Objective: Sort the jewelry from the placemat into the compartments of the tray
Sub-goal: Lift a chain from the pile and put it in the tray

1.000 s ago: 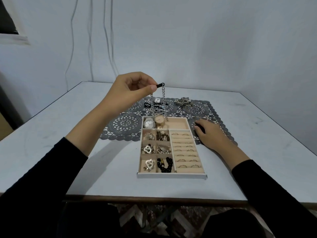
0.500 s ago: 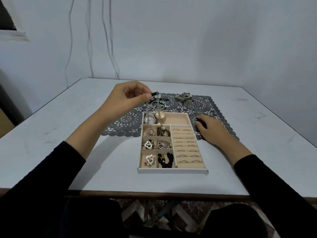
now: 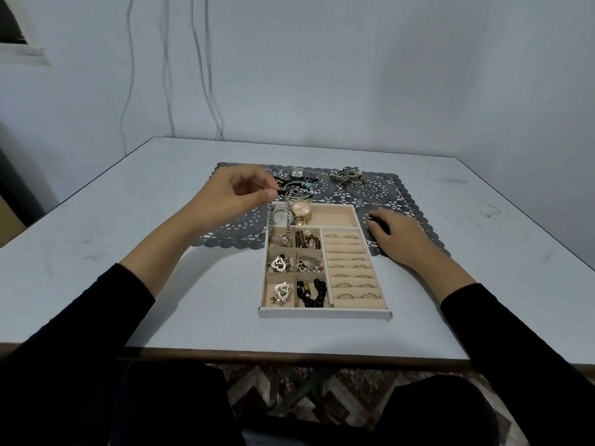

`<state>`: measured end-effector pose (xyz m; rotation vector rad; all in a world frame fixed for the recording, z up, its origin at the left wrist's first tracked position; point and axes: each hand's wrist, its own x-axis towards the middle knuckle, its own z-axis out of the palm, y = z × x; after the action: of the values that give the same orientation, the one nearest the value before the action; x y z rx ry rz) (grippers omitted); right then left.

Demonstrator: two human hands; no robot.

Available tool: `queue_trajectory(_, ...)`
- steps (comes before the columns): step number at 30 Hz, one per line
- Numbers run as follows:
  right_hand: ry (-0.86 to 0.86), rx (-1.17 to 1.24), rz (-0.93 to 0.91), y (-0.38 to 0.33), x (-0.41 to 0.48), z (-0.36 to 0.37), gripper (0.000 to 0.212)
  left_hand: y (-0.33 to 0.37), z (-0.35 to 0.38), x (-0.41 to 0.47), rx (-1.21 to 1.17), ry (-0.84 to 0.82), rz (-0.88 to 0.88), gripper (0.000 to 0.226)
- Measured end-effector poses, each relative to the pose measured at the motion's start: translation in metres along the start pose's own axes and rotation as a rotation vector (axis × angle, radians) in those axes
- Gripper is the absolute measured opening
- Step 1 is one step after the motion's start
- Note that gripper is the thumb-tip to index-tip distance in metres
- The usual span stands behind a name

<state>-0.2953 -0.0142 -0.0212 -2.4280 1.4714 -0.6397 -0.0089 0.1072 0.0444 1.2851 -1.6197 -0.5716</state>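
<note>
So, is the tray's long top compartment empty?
No, a silver watch and a gold watch lie at its left end.

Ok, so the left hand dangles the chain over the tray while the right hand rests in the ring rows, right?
No: in the head view the right hand rests on the placemat beside the tray, not inside it. The left hand does dangle the chain over the tray.

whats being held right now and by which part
The left hand pinches the silver chain by its black end piece, the rest dangling over the tray. The right hand holds nothing.
</note>
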Motion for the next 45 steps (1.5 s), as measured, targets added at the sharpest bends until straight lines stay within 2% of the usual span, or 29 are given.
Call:
queue_trajectory(4,-0.003,0.004,0.001,0.000,0.000,-0.001,0.035,-0.008,0.002,0.003,0.030,-0.069,-0.003,0.006)
queue_trajectory(10,-0.006,0.001,-0.003,0.000,-0.001,-0.001,0.034,-0.018,-0.006,0.003,0.097,-0.075,0.023,0.008)
queue_trajectory(14,-0.007,-0.003,0.000,-0.001,-0.001,-0.002,0.035,-0.024,-0.004,0.001,0.269,-0.113,0.173,0.015)
queue_trajectory(17,-0.012,-0.006,0.003,-0.002,-0.001,-0.003,0.036,-0.024,0.004,0.002,0.343,-0.191,0.250,0.009)
queue_trajectory(21,-0.010,-0.002,0.009,-0.002,-0.001,-0.002,0.036,-0.025,0.004,0.006,0.390,-0.289,0.274,0.013)
queue_trajectory(29,-0.014,-0.001,0.011,-0.001,0.000,-0.002,0.036,-0.023,0.004,0.006,0.469,-0.351,0.303,0.020)
queue_trajectory(37,-0.029,0.016,0.029,-0.001,0.000,-0.005,0.038,-0.026,-0.003,0.007,0.520,-0.351,0.263,0.022)
queue_trajectory(45,0.021,0.032,0.046,0.000,0.015,-0.016,0.032,-0.041,-0.003,0.023,0.351,-0.104,0.094,0.023)
